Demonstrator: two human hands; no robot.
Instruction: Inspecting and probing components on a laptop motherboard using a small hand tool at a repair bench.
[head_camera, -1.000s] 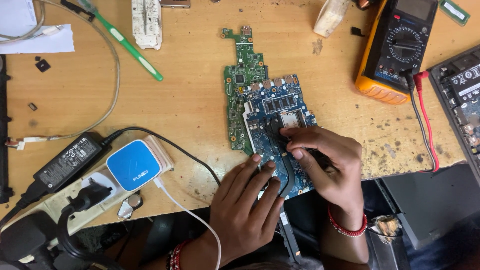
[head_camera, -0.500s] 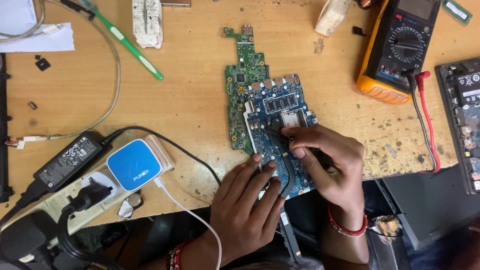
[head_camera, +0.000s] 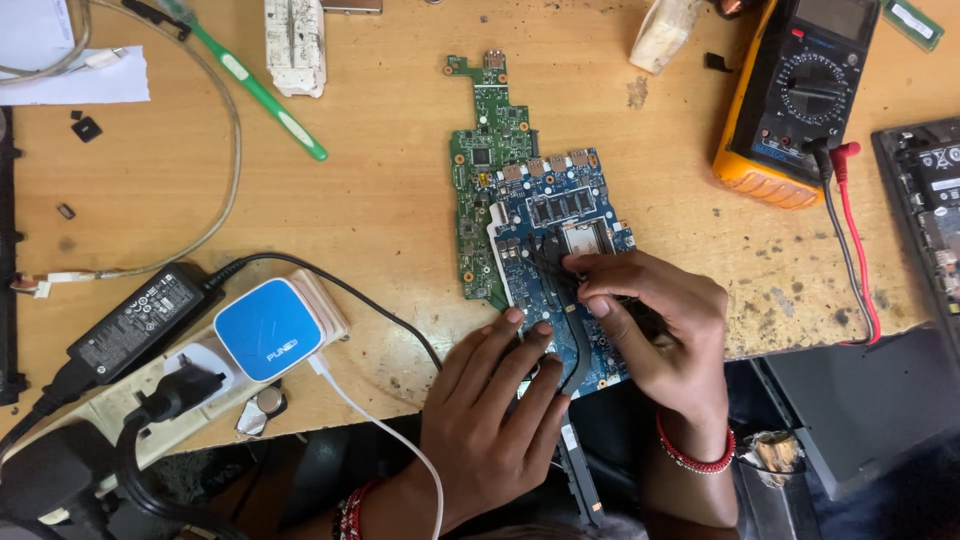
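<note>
A green and blue laptop circuit board (head_camera: 520, 190) lies on the wooden bench (head_camera: 380, 200) in the middle. A black curved heat pipe (head_camera: 572, 330) rests across the board's near end. My left hand (head_camera: 495, 420) lies flat, its fingertips pressing on the board's near edge beside the pipe. My right hand (head_camera: 655, 325) sits over the right part of the board, thumb and fingers pinching the black pipe's upper end near the silver chip (head_camera: 583, 238).
A yellow multimeter (head_camera: 800, 95) with red and black leads stands at the far right. A black power adapter (head_camera: 135, 320), a blue-and-white charger (head_camera: 268, 328) and a power strip lie at the left. A green toothbrush (head_camera: 250, 85) lies at the back left.
My right hand's fingers have shifted slightly on the black pipe. The left hand and the board have stayed where they were.
</note>
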